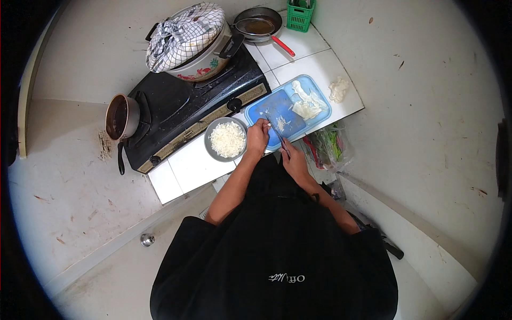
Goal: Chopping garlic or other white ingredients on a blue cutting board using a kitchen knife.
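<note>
My right hand [293, 157] grips the handle of a knife [277, 134], whose blade lies over a blue cutting board [286, 105]. At the board's near left edge, my left hand [258, 137] pinches a small white piece of food [269, 125] beside the blade. Small white shreds [282, 123] lie on the board. The board rests in a light blue tray [329, 107], which holds thin pale sheets or peelings [307, 105] at its right end. Left of my left hand stands a grey bowl [208, 145] heaped with chopped white food [228, 140].
A black gas stove [172, 108] carries a large pot [200, 72] topped with a checked cloth [184, 36] and a small saucepan [123, 117]. Behind are a red-handled strainer [282, 45] on a pan [276, 15] and a green basket [299, 18]. A crumpled pale wad [339, 89] lies right.
</note>
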`<act>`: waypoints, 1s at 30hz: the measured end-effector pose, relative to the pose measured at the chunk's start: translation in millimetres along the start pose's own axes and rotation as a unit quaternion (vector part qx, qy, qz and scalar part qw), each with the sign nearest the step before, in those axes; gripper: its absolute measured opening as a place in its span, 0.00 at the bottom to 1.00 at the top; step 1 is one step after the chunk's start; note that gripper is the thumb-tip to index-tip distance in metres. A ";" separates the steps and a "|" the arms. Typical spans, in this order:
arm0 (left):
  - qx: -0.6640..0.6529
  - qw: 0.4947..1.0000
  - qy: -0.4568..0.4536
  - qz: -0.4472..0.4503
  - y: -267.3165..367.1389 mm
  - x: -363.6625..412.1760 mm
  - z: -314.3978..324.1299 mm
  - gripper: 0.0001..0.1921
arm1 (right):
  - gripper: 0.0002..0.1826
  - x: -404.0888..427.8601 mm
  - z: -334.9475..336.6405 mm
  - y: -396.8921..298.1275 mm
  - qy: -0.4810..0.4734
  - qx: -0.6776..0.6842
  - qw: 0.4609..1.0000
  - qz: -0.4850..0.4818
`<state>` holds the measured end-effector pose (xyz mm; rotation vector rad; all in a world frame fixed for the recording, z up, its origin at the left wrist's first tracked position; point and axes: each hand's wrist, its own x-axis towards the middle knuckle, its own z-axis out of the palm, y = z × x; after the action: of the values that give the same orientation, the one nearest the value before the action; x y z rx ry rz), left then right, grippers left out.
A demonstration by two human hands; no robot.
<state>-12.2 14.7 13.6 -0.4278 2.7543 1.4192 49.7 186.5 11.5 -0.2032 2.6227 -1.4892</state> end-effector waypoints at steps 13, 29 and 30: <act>0.030 0.999 0.001 0.011 -7.7 5.5 3.0 0.07 | 0.22 14.0 8.7 -7.4 -0.012 -0.100 0.994 0.032; 0.033 0.999 0.025 0.028 -4.5 -2.1 4.1 0.09 | 0.22 -2.0 -7.2 4.5 -0.012 -0.055 0.998 0.010; 0.033 0.999 0.023 0.029 -4.3 -2.8 3.8 0.09 | 0.21 -2.0 -8.2 3.4 -0.003 -0.033 0.999 -0.004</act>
<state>-8.8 16.0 8.4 -0.3848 2.8633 1.3423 50.1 195.5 12.9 -0.2245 2.6715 -1.4041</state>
